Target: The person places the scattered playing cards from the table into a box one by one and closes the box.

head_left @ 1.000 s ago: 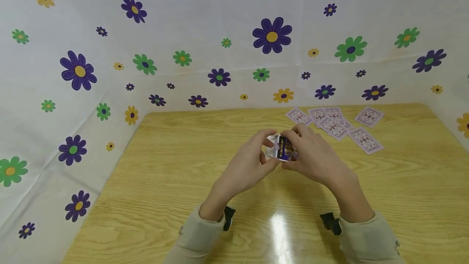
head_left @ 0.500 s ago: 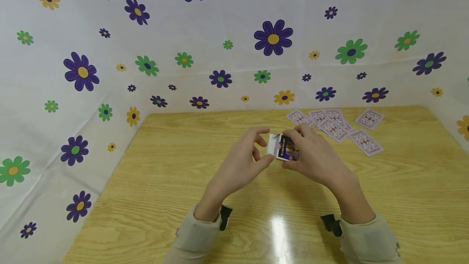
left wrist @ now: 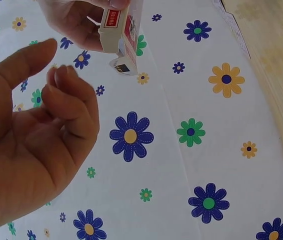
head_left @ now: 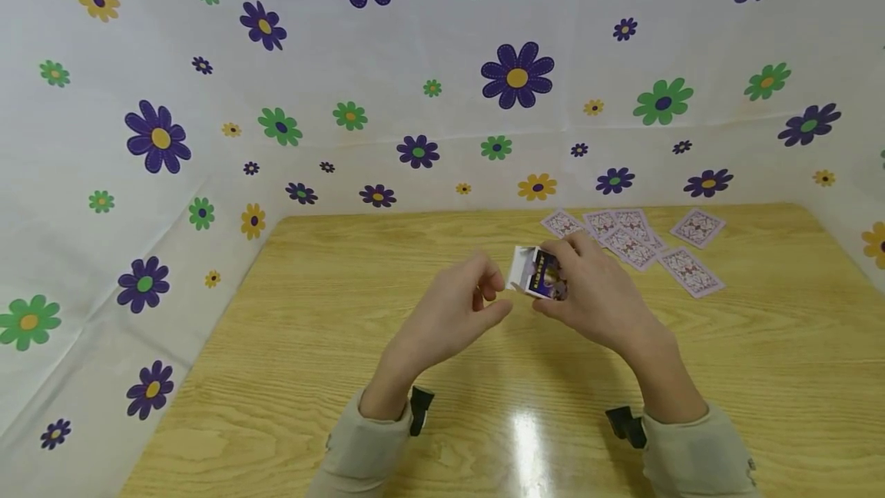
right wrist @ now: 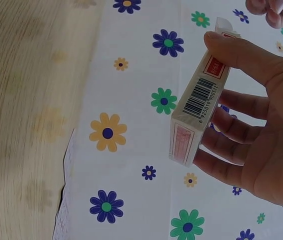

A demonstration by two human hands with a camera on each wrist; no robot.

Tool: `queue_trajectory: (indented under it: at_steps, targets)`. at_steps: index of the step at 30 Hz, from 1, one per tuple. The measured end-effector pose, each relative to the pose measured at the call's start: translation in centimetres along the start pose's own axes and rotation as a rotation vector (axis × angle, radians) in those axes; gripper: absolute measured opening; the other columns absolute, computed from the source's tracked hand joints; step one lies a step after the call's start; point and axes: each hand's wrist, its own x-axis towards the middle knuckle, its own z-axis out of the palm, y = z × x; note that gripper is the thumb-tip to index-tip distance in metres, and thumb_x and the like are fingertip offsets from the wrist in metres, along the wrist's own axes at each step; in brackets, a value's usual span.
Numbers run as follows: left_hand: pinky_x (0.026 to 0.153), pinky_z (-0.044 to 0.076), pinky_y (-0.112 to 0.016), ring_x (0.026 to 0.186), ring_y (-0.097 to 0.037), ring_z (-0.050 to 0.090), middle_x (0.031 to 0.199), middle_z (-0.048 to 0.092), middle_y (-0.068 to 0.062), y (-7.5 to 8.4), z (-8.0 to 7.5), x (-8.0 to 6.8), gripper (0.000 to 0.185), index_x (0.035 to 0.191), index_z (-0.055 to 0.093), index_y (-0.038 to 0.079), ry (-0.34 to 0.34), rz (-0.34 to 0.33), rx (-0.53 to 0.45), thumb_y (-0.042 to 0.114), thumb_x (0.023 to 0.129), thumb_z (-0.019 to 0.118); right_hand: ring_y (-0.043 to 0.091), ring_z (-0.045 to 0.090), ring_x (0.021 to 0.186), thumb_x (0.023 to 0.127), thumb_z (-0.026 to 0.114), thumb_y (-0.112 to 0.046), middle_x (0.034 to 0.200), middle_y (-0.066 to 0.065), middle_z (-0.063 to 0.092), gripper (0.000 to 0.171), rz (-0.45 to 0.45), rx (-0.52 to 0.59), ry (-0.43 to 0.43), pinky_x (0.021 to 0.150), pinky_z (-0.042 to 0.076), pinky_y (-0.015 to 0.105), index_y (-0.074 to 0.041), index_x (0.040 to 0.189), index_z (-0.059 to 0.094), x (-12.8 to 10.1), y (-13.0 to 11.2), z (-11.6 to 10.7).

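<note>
My right hand (head_left: 575, 284) grips a small playing-card box (head_left: 541, 279) above the middle of the wooden table (head_left: 332, 329). The fingers lie over its top and the thumb sits beneath. The box's white end flap points left, toward my left hand (head_left: 484, 297). The right wrist view shows the box (right wrist: 196, 112) edge-on, barcode up, between the thumb and fingers (right wrist: 231, 130). My left hand (left wrist: 41, 135) hovers just left of the box (left wrist: 121, 37), apart from it. Its fingers are loosely curled, its thumb is straight, and it holds nothing.
Several face-down cards (head_left: 632, 240) with purple patterned backs lie spread at the table's back right. White cloth printed with flowers (head_left: 415, 60) walls the table at the back and on both sides. Black wrist mounts (head_left: 417, 408) sit at both cuffs.
My left hand has let go of the box's flap end and drawn back a little to the left. My right hand still holds the box, now slightly higher and tilted.
</note>
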Motion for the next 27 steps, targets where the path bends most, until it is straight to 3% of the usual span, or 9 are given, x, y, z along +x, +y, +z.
queue_trajectory:
  at_steps: [6, 9, 19, 27]
  targets:
    - [0.062, 0.046, -0.024, 0.072, -0.012, 0.053, 0.084, 0.058, 0.002, -0.2, 0.0, -0.1, 0.014, 0.097, 0.058, 0.008, -0.16, -0.04, 0.084, 0.018, 0.094, 0.068, 0.03, 0.057, 0.093, 0.077, 0.084, -0.02, 0.122, 0.021, 0.05, 0.07, 0.063, 0.04, 0.005, 0.078, 0.055, 0.043, 0.002, 0.134, 0.051, 0.1, -0.1, 0.0]
    - [0.063, 0.047, -0.025, 0.073, -0.013, 0.054, 0.087, 0.06, 0.002, -0.3, 0.1, -0.1, 0.014, 0.098, 0.059, 0.01, -0.208, -0.06, 0.117, 0.02, 0.094, 0.068, 0.032, 0.057, 0.095, 0.078, 0.083, -0.02, 0.122, 0.023, 0.049, 0.07, 0.091, 0.056, 0.017, 0.078, 0.056, 0.044, 0.004, 0.134, 0.049, 0.1, -0.1, 0.0]
    - [0.075, 0.051, -0.03, 0.087, -0.018, 0.057, 0.108, 0.059, -0.006, -1.0, 0.4, 0.2, 0.03, 0.119, 0.057, 0.007, -0.172, -0.076, 0.103, 0.02, 0.094, 0.069, 0.035, 0.051, 0.104, 0.077, 0.082, -0.017, 0.124, 0.025, 0.043, 0.073, 0.137, 0.17, 0.096, 0.086, 0.054, 0.049, 0.008, 0.132, 0.042, 0.3, -0.3, 0.2]
    - [0.081, 0.052, -0.032, 0.097, -0.021, 0.058, 0.119, 0.056, -0.01, -1.5, 1.1, 0.8, 0.054, 0.139, 0.045, 0.006, -0.144, -0.083, 0.08, 0.021, 0.094, 0.07, 0.033, 0.046, 0.108, 0.079, 0.082, -0.017, 0.119, 0.021, 0.043, 0.069, 0.159, 0.355, 0.142, 0.091, 0.048, 0.049, 0.007, 0.128, 0.04, 0.2, -0.9, 0.1]
